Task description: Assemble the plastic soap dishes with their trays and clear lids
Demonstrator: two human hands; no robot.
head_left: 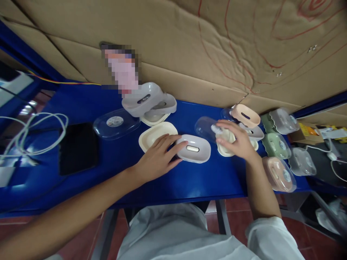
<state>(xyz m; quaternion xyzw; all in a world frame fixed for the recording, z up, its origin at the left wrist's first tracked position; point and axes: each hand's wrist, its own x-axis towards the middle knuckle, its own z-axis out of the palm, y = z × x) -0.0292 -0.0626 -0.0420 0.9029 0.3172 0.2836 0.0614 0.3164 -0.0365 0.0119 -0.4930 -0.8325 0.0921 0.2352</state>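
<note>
An oval white dish (201, 151) with a slot in its floor lies in front of me. My left hand (162, 153) pinches its left rim, the index finger over the edge and the thumb lower down. Under the fingertips of that hand, a cream oval dish (148, 139) sits just behind. To the right, my right hand (238, 139) curls round a cream piece (229, 136) with a whitish end, partly hidden by the fingers. Beside it is a clear oval lid (202, 126).
Grey dishes (143, 99) are stacked at the back, beside another clear lid (116, 124). Peach dish (246, 115) stands back right. Several lidded boxes, including a peach one (276, 173), line the right edge. A black tablet-like slab (78, 148) and white cable (48, 117) lie left. Cardboard (176, 47) walls the back.
</note>
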